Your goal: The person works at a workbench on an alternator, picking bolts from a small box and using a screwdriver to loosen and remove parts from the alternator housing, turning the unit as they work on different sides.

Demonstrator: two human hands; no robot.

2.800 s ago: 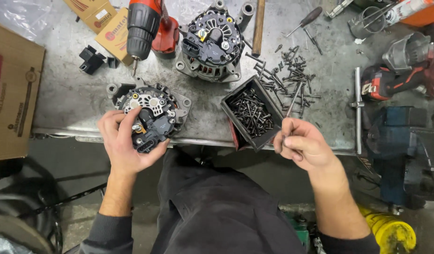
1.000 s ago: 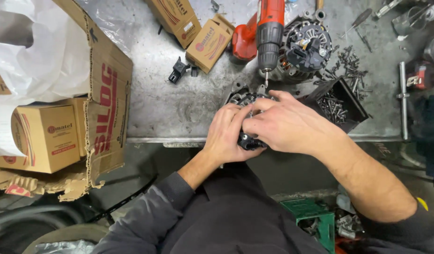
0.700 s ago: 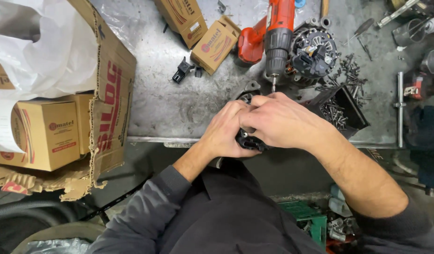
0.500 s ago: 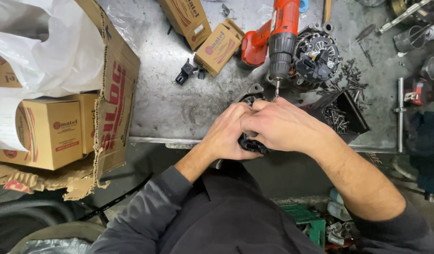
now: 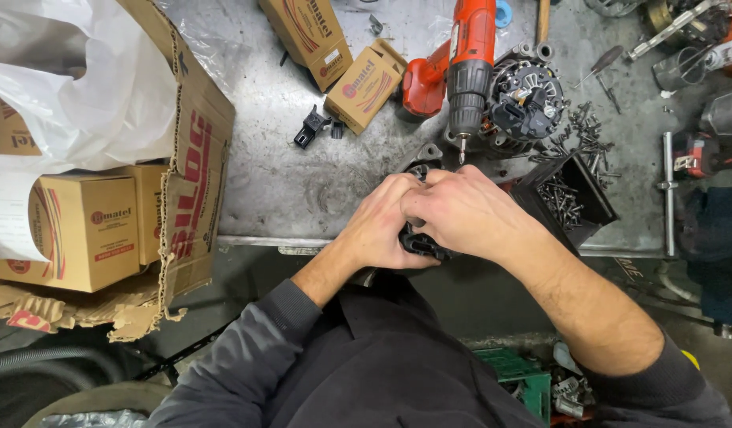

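Both hands are clasped over an alternator at the near edge of the metal workbench (image 5: 302,190). My left hand (image 5: 386,226) wraps its left side. My right hand (image 5: 465,214) covers the top and right. Only a black plastic part of the alternator (image 5: 420,244) shows below the fingers, and a bit of its silver housing (image 5: 425,154) above them. A second alternator (image 5: 528,103) lies farther back. A red and black cordless drill (image 5: 469,67) lies beside it, bit pointing toward my hands.
A black bin of screws (image 5: 572,204) stands right of my hands, with loose screws (image 5: 588,139) behind it. Small cardboard boxes (image 5: 366,83) and a black plastic part (image 5: 310,127) lie at the back. A large open carton (image 5: 187,158) with boxes and a white bag stands left.
Since the oldest frame my right hand left the screws and joined the left on the alternator. Over the last second the hands stay clasped; only the view shifts slightly.
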